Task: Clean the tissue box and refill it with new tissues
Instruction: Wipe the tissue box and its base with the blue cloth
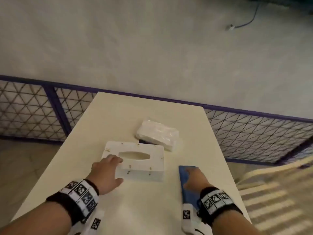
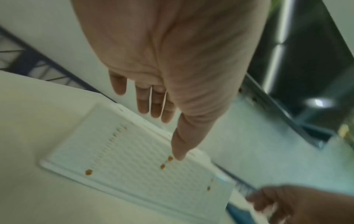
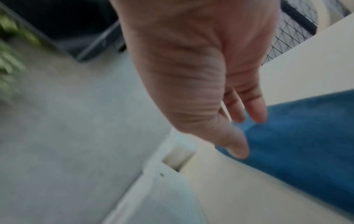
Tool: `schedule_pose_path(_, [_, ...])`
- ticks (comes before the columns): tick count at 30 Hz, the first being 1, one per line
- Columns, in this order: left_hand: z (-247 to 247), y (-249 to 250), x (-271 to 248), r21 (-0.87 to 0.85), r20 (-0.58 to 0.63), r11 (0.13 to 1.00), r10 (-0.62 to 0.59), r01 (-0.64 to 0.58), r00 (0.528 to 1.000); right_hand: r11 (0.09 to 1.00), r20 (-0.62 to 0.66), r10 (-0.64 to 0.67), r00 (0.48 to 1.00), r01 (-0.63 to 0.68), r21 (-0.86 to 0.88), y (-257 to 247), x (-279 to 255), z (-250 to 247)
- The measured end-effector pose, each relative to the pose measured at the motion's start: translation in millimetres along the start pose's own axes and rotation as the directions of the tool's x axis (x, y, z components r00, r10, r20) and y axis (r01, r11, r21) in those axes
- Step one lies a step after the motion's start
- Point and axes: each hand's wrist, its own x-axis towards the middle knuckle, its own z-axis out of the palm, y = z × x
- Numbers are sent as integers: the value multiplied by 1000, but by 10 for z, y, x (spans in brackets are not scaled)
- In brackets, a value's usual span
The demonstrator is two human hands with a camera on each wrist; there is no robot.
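Cleaning step, at its outset. The white rectangular plastic tissue box (image 1: 135, 158), flecked with brown specks, stands mid-desk (image 1: 118, 116). The left hand (image 1: 105, 170), fingers spread and relaxed, rests on its near-left corner. The right hand (image 1: 193, 178), fingers straight, lies on the folded blue cloth (image 1: 184, 170) beside it. The plastic-wrapped tissue pack (image 1: 157, 134) waits behind. Next, presumably: grasp the cloth and wipe the specks while steadying the box.

Indoor room, type not determinable: grey floor (image 1: 152, 48), wire-mesh fencing (image 1: 254, 133) with purple frame, white desk (image 1: 135, 112) are seen.
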Motion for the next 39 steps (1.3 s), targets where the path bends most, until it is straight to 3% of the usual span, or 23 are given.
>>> schedule_pose_path(3, [40, 160, 138, 199, 46, 978, 45, -53, 998, 996, 77, 3, 997, 4, -94, -53, 58, 36])
schedule_pose_path(7, [103, 229, 268, 281, 113, 959, 1, -33, 994, 990, 220, 17, 975, 15, -141, -25, -119, 118])
schedule_pose_path(12, [94, 278, 292, 301, 120, 952, 15, -50, 993, 997, 123, -54, 991, 61, -50, 84, -289, 254])
schedule_pose_path(17, [206, 265, 169, 307, 160, 946, 58, -105, 985, 990, -91, 11, 996, 2, 142, 161, -602, 457])
schedule_pose_path(20, [255, 241, 113, 265, 91, 958, 87, -109, 992, 987, -152, -32, 988, 56, 152, 170, -681, 525])
schedule_pose_path(24, [303, 211, 62, 221, 1, 973, 64, -63, 998, 947, -176, 56, 983, 4, 322, 171, -618, 290])
schedule_pose_path(26, [302, 229, 59, 226, -14, 974, 34, -30, 999, 895, -325, -6, 946, 150, 419, 81, -583, 79])
schedule_pose_path(27, [294, 235, 57, 222, -18, 975, 18, -13, 1000, 873, -428, -72, 901, 265, 410, -50, -584, -38])
schedule_pose_path(30, [274, 223, 68, 154, -72, 988, -10, 21, 997, 758, -667, -337, 664, 612, 226, -652, -635, -360])
schedule_pose_path(31, [269, 218, 73, 135, -88, 990, -14, 26, 996, 680, -662, -398, 635, 689, 252, -888, -648, -438])
schedule_pose_path(33, [256, 222, 63, 146, -92, 989, -22, 35, 996, 593, -558, -542, 629, 756, 277, -1265, -573, -430])
schedule_pose_path(35, [255, 219, 51, 179, -101, 982, -35, 53, 994, 657, -364, -661, 656, 740, 141, -1532, -449, -243])
schedule_pose_path(37, [268, 217, 44, 153, -114, 986, -46, 63, 992, 717, -67, -693, 717, 696, 31, -1650, -370, -21])
schedule_pose_path(39, [283, 207, 48, 141, -115, 988, -41, 58, 993, 679, 21, -733, 680, 734, -15, -1600, -345, 104])
